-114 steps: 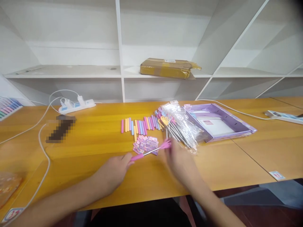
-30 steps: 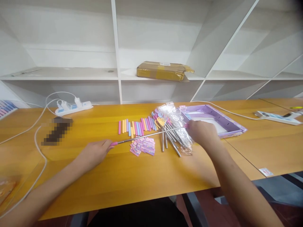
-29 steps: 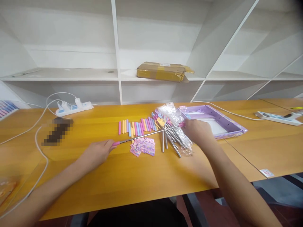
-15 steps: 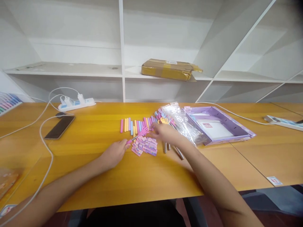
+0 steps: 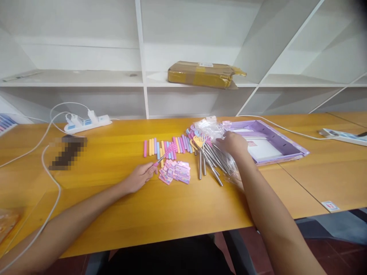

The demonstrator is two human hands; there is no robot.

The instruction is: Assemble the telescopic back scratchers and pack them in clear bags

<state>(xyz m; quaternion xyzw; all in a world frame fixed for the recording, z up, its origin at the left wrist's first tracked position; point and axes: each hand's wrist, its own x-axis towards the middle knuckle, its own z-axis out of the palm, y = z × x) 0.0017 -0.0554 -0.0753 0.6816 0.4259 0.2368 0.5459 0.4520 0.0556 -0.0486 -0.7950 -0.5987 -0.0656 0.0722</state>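
My left hand (image 5: 141, 176) is closed round the pink handle of a small back scratcher (image 5: 163, 156), whose pink claw points up and right over the row of coloured handle sleeves (image 5: 156, 147). My right hand (image 5: 235, 144) is at the heap of clear plastic bags (image 5: 210, 126), its fingertips pinched on the film and partly hidden. Left of that hand lies a pile of back scratchers (image 5: 213, 156) with metal rods and yellow, pink and blue claws. Pink and purple printed cards (image 5: 178, 172) are spread below the left hand's scratcher.
A purple open box (image 5: 286, 154) with white sheets inside stands at the right. Power strips (image 5: 88, 124) lie at both sides, with white cables across the table (image 5: 160, 214). A taped cardboard parcel (image 5: 197, 74) sits on the shelf. A blurred dark object (image 5: 67, 152) lies left.
My right hand has moved right, from the scratcher's claw to the plastic bags. My left hand still grips the pink back scratcher. The camera view has shifted slightly.
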